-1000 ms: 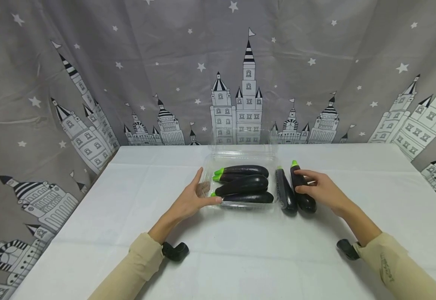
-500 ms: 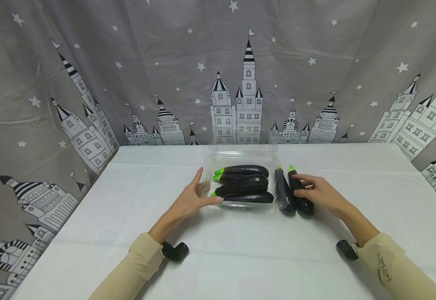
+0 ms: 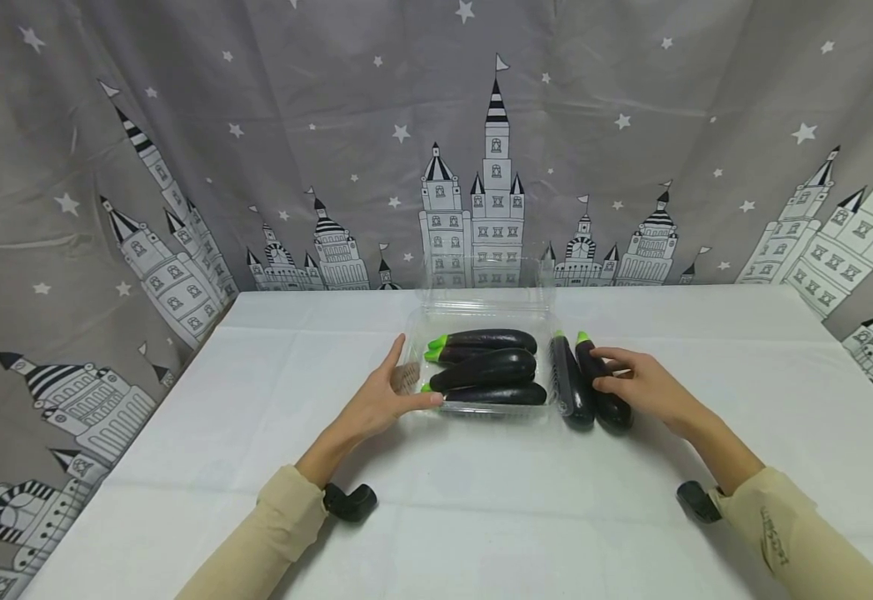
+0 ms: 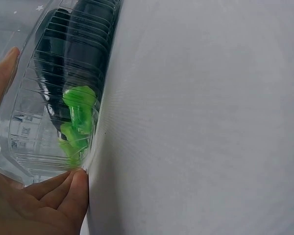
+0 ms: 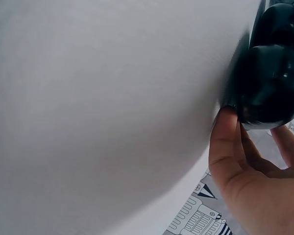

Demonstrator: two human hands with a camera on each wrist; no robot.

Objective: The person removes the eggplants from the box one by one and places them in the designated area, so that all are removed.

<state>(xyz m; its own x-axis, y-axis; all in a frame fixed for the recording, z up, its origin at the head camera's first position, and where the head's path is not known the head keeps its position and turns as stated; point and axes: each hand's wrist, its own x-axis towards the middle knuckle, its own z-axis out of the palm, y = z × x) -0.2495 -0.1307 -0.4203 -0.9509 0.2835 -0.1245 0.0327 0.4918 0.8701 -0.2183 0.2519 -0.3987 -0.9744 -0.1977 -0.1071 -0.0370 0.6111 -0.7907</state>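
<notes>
A clear plastic clamshell box [image 3: 481, 321] stands in the middle of the table with its lid raised at the back. Several eggplants [image 3: 485, 367] lie crosswise inside. My left hand [image 3: 384, 400] grips the box's near left corner, thumb along the front and fingers at the left end; the left wrist view has the fingertips low against the wall beside the green stems [image 4: 81, 107]. Right of the box, two more eggplants lie side by side, stems pointing away. My right hand [image 3: 646, 387] holds the outer eggplant [image 3: 611, 408] from its right side; the inner eggplant [image 3: 573, 383] lies against the box.
A white cloth covers the table [image 3: 481, 508]. Behind it hangs a grey curtain [image 3: 294, 125] printed with castles and stars. Dark wrist cameras [image 3: 350, 502] stick out from both sleeves.
The outer eggplant's stem end has shifted slightly left and nearer, closer to the inner eggplant, with my right hand still on it. My left hand and the box have stayed put.
</notes>
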